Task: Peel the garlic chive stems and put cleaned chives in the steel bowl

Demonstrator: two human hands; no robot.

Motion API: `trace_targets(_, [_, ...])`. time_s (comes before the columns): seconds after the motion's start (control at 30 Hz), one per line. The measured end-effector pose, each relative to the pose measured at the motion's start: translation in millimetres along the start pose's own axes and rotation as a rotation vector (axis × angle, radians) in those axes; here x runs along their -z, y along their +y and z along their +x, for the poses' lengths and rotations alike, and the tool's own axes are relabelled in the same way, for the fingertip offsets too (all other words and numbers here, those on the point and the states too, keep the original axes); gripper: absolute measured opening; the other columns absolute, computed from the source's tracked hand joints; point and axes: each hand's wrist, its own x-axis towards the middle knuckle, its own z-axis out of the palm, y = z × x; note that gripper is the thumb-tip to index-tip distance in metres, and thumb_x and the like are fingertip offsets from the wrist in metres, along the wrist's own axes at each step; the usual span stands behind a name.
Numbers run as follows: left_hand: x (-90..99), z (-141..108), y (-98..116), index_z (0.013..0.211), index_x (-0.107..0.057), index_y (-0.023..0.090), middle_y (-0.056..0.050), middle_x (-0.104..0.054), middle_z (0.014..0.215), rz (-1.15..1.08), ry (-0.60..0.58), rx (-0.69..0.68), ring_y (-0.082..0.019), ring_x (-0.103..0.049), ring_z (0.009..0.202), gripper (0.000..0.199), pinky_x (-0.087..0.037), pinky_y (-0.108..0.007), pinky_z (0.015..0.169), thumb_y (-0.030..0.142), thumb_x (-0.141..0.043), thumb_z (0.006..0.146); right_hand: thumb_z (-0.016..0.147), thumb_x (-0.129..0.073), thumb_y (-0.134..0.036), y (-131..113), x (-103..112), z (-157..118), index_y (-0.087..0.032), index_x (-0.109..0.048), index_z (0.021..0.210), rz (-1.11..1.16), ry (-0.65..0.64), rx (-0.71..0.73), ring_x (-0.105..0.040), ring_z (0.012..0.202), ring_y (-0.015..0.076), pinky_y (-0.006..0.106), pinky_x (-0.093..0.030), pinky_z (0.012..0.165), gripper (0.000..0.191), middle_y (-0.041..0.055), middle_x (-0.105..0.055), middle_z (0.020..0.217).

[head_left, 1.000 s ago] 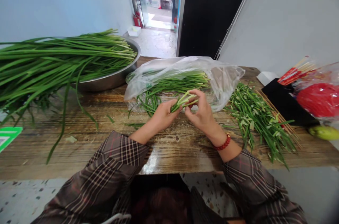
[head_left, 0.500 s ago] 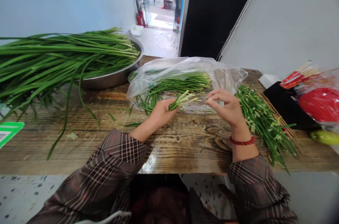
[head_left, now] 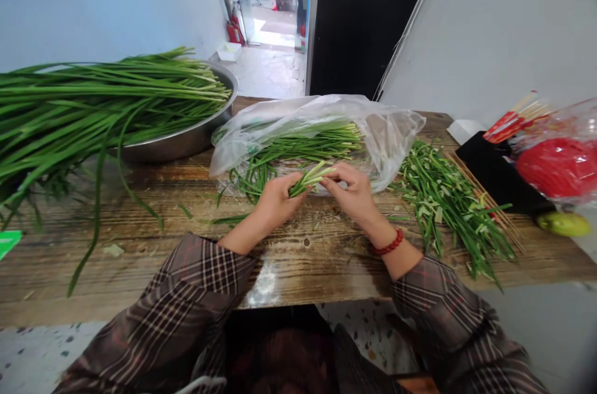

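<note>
My left hand is closed around a small bunch of garlic chives, pale stem ends pointing right. At those ends, the fingers of my right hand are pinched on the stems; a red beaded bracelet circles that wrist. Just behind both hands lies a clear plastic bag, its mouth toward me, with more chives inside. Right of my right hand is a loose heap of chive trimmings and leaves.
A metal basin at left carries a large pile of long chives, some drooping over the wooden table. At right stand a black box with skewers, a red bundle in plastic and a yellow-green fruit or vegetable.
My right hand has moved left from open space to the stem ends of the bunch in my left hand. The whole view has shifted slightly.
</note>
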Motion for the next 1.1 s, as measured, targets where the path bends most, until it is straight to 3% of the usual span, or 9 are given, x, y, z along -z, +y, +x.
trace_targets(0.2, [-0.3,0.1,0.6,0.061,-0.043,0.018,0.004,-0.043,0.058,0.019,-0.009,-0.003,-0.011,-0.04,0.058,0.031,-0.031,-0.023,0.055,0.034,-0.051,0.086,0.074,-0.072,-0.042,8.5,-17.8,1.4,-0.02,-0.066,0.076,0.526,0.247,-0.421,-0.052,0.068,0.0111,0.024,-0.043,0.065,0.023,-0.0016,-0.061,0.074])
trace_targets(0.3, [0.9,0.7,-0.2,0.06,-0.042,0.018,0.004,-0.043,0.059,0.034,0.014,0.024,-0.011,-0.041,0.059,0.031,-0.032,-0.022,0.056,0.033,-0.052,0.086,0.07,-0.076,-0.047,14.2,4.5,8.8,-0.021,-0.063,0.074,0.62,0.406,-0.432,-0.049,0.064,0.0092,0.022,-0.042,0.062,0.029,-0.0033,-0.059,0.072])
trace_targets(0.4, [2.9,1.4,-0.2,0.062,-0.045,0.018,0.004,-0.045,0.059,0.022,0.035,0.045,-0.011,-0.044,0.061,0.028,-0.035,-0.022,0.058,0.032,-0.052,0.086,0.079,-0.067,-0.055,10.5,36.7,13.7,-0.021,-0.059,0.062,0.638,0.284,-0.35,-0.047,0.059,0.0101,0.025,-0.044,0.062,0.039,-0.0034,-0.053,0.06])
trace_targets(0.5, [4.8,1.8,0.7,0.069,-0.054,0.017,0.002,-0.053,0.062,0.023,0.056,0.062,-0.013,-0.048,0.062,0.024,-0.039,-0.023,0.061,0.032,-0.053,0.087,0.086,-0.062,-0.049,-1.8,62.0,13.2,-0.021,-0.066,0.062,0.482,-0.195,-0.161,-0.057,0.068,0.0136,0.03,-0.048,0.072,0.038,0.0009,-0.061,0.064])
trace_targets(0.6, [6.0,2.4,1.7,0.086,-0.065,0.015,-0.002,-0.066,0.079,-0.028,0.086,0.078,-0.016,-0.059,0.075,0.023,-0.045,-0.026,0.071,0.035,-0.054,0.087,0.082,-0.07,-0.037,-6.1,70.8,11.8,-0.022,-0.075,0.092,0.283,-0.579,-0.052,-0.063,0.09,0.0174,0.034,-0.049,0.084,0.019,0.005,-0.072,0.096])
trace_targets(0.63, [6.4,2.7,1.7,0.09,-0.067,0.014,-0.004,-0.069,0.085,-0.061,0.097,0.078,-0.018,-0.062,0.08,0.025,-0.047,-0.027,0.075,0.036,-0.054,0.087,0.081,-0.07,-0.036,-2.7,70.1,11.8,-0.022,-0.074,0.097,0.228,-0.539,-0.069,-0.063,0.091,0.0174,0.034,-0.049,0.084,0.021,0.0049,-0.072,0.099])
trace_targets(0.8, [14.8,4.5,-1.5,0.088,-0.066,0.015,-0.004,-0.066,0.076,-0.034,0.209,0.037,-0.018,-0.062,0.074,0.025,-0.047,-0.027,0.073,0.035,-0.051,0.091,0.086,-0.059,-0.034,37.9,55.6,14.0,-0.018,-0.071,0.088,-0.106,0.138,-0.214,-0.06,0.072,0.0151,0.03,-0.047,0.07,0.02,0.0029,-0.07,0.08])
trace_targets(0.97, [35.9,0.2,-3.6,0.1,-0.064,0.017,-0.008,-0.063,0.09,0.362,0.418,-0.243,-0.02,-0.059,0.083,0.019,-0.044,-0.029,0.072,0.019,-0.05,0.087,0.089,-0.055,-0.029,59.1,36.8,19.6,-0.019,-0.072,0.095,-0.42,0.014,-0.072,-0.063,0.085,0.0202,0.035,-0.046,0.081,0.02,0.0063,-0.072,0.094])
trace_targets(1.1, [39.6,-3.4,-1.1,0.105,-0.063,0.019,-0.007,-0.062,0.089,0.579,0.336,-0.205,-0.02,-0.058,0.078,0.029,-0.041,-0.028,0.067,0.012,-0.051,0.08,0.092,-0.054,-0.03,58.4,18.8,24.9,-0.02,-0.072,0.103,-0.735,-0.14,-0.052,-0.059,0.098,0.0256,0.038,-0.042,0.087,0.024,0.0087,-0.072,0.102])
